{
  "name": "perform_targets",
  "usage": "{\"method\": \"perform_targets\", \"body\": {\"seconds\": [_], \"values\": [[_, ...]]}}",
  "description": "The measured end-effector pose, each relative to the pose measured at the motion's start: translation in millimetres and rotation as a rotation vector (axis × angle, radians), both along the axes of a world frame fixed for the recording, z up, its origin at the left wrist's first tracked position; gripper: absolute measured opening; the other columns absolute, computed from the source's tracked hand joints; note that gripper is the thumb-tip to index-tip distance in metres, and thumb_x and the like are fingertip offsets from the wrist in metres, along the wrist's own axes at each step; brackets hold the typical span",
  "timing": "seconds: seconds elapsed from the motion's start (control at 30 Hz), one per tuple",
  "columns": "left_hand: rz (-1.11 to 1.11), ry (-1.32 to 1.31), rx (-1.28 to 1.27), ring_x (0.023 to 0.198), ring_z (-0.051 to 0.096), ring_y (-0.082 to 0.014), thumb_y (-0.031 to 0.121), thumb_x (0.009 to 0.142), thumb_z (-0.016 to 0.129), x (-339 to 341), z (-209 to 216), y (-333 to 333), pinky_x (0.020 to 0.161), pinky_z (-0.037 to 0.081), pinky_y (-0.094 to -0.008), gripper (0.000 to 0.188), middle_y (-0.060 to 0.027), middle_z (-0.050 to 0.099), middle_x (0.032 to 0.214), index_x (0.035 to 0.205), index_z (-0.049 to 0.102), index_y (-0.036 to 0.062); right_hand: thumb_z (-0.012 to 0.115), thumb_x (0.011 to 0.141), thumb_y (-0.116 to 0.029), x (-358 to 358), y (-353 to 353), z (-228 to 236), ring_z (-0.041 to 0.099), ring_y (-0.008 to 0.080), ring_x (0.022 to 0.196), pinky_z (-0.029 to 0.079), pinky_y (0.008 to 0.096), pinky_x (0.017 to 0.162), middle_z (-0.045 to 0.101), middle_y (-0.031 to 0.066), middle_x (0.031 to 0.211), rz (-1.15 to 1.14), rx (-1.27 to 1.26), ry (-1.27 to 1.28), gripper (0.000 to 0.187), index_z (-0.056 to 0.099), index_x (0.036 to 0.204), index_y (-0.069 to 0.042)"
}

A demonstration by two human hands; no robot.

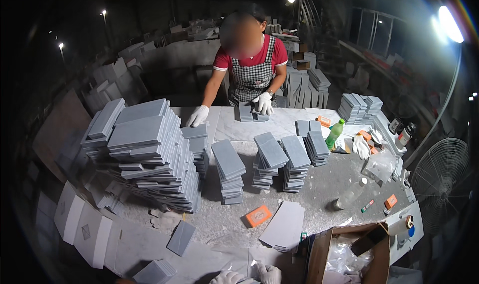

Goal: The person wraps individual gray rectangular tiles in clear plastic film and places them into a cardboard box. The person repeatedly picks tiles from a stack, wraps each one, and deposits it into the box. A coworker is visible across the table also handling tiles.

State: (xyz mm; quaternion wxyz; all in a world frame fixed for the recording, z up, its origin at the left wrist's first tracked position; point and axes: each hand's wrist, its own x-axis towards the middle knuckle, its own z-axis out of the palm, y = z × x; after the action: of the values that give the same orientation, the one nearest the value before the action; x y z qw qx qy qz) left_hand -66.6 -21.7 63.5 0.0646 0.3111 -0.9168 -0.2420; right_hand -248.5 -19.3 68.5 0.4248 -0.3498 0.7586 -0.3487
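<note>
Head view: seeing clear film (245, 267), plastic-looking, between gloved left hand (226, 277) and right hand (270, 273) near the bottom edge; not managing to tell whether clamped or apart, fingers-wise; guessing light, floppy, slippery, tearable stuff, probably wanting a pinch by the rim.

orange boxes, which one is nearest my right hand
The orange box just left of the pale sheets; the others all lie farther right and farther from your right hand.

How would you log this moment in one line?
left hand: gloved, grip unclear; right hand: gloved, grip unclear; loose tile: left of hands; carton: open, right of hands; co-worker's left hand: on tiles
</note>
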Motion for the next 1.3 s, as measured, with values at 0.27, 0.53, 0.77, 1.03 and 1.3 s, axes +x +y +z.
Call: {"method": "perform_targets", "body": {"seconds": [0.27, 0.53, 0.77, 1.03, 1.3], "values": [[0.007, 0.056, -0.052, 0.078, 0.062, -0.0342, 0.032, 0.088, 0.054, -6.1, 11.8, -5.3, 0.068, 0.047, -0.0505, 0.028, -0.0099, 0.065, 0.089, 0.111, 0.063, 0.0179, 0.061, 0.089, -0.032, -0.2, -5.7, 0.0, 0.062, 0.0386, 0.066, 0.046, 0.0458, 0.062, 0.063, 0.0249, 0.074, -0.012, 0.008, -0.012, 0.036, 0.066, 0.077, 0.001], [0.022, 0.141, 0.067, 0.08, 0.062, -0.0342, 0.035, 0.091, 0.051, -10.7, 31.3, -12.9, 0.069, 0.047, -0.05, 0.026, -0.0106, 0.065, 0.085, 0.105, 0.064, 0.0176, 0.062, 0.089, -0.032, 0.1, -5.3, -5.4, 0.059, 0.0348, 0.061, 0.045, 0.0445, 0.059, 0.061, 0.024, 0.071, -0.021, 0.023, -0.028, 0.036, 0.066, 0.075, 0.001], [-0.008, 0.2, -0.071, 0.087, 0.061, -0.0343, 0.035, 0.092, 0.052, -18.3, 59.5, -25.8, 0.078, 0.047, -0.0486, 0.026, -0.0102, 0.066, 0.092, 0.103, 0.066, 0.0174, 0.062, 0.089, -0.033, -1.5, -9.5, -6.3, 0.057, 0.0324, 0.059, 0.044, 0.0438, 0.058, 0.059, 0.0235, 0.068, -0.014, 0.044, -0.031, 0.038, 0.066, 0.074, 0.001], [0.208, 0.265, 0.242, 0.094, 0.059, -0.0377, 0.034, 0.092, 0.056, -21.0, 40.0, -16.2, 0.085, 0.045, -0.05, 0.028, -0.0159, 0.065, 0.098, 0.105, 0.066, 0.0115, 0.063, 0.089, -0.035, -1.2, -9.3, -9.1, 0.054, 0.0296, 0.057, 0.043, 0.0429, 0.056, 0.057, 0.0229, 0.066, -0.006, 0.046, -0.024, 0.04, 0.066, 0.073, 0.002], [0.147, 0.214, 0.222, 0.1, 0.059, -0.0379, 0.033, 0.093, 0.055, -17.3, 40.4, -16.6, 0.088, 0.045, -0.0498, 0.033, -0.0175, 0.066, 0.105, 0.112, 0.066, 0.0081, 0.063, 0.088, -0.036, 0.9, -11.3, -11.5, 0.052, 0.0268, 0.054, 0.042, 0.0421, 0.054, 0.056, 0.0223, 0.063, -0.001, 0.051, -0.022, 0.042, 0.066, 0.071, 0.002]]}}
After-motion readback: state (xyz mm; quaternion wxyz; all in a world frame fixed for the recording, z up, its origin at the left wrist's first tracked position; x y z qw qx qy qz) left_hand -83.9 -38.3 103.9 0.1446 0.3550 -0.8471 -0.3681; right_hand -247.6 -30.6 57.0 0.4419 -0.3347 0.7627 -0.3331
